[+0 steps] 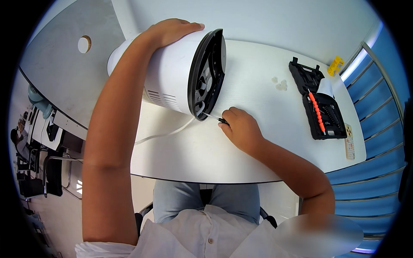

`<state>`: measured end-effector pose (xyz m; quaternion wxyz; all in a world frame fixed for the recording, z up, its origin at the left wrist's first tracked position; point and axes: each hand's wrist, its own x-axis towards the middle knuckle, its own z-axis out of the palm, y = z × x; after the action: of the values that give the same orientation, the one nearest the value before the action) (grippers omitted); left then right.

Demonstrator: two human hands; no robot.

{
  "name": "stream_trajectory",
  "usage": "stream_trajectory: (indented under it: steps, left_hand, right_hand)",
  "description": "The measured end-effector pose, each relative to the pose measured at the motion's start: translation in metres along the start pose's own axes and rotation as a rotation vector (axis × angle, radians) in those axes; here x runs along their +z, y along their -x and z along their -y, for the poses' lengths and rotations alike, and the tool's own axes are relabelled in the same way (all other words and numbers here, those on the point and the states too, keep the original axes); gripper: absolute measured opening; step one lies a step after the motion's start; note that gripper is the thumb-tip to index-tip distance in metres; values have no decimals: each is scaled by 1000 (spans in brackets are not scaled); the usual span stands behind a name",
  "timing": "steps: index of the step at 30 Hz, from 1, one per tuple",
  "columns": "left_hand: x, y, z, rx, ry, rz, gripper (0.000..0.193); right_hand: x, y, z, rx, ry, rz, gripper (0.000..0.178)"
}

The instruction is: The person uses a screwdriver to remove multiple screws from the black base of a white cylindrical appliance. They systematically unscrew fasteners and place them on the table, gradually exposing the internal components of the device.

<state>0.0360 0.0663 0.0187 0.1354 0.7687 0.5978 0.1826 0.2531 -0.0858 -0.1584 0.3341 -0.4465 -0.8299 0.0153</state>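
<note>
A white rounded appliance (170,71) lies on its side on the white table, its black underside (211,75) turned to the right. My left hand (174,31) is curled over its upper side and holds it, with part of the fingers out of sight behind the curve. In my closed right hand (241,129) is a thin screwdriver (222,121) with a black handle. Its metal shaft points left at the lower rim of the underside, where the exact tip contact is too small to tell. A white power cord (165,135) runs left from that rim.
A black tool case (325,114) stands opened at the right, with an orange flexible shaft (317,112) across it. Beside it are a small yellow box (335,66) and a beige strip (349,142). Small pale pieces (281,84) lie mid-table. A metal railing (378,124) borders the right.
</note>
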Motion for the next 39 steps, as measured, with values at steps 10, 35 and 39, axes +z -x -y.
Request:
stream_trajectory:
  steps: [10, 35, 39]
  left_hand:
    - [0, 6, -5, -17, 9, 14, 69]
    - [-2, -4, -1, -43, -54, 43, 69]
    - [-1, -6, 0, -39, -15, 44, 68]
  right_hand:
    - [13, -1, -14, -226, 385, -153, 21]
    - [-14, -25, -20, 292, -486, 431, 11]
    - [-2, -4, -11, -117, 130, -9, 13]
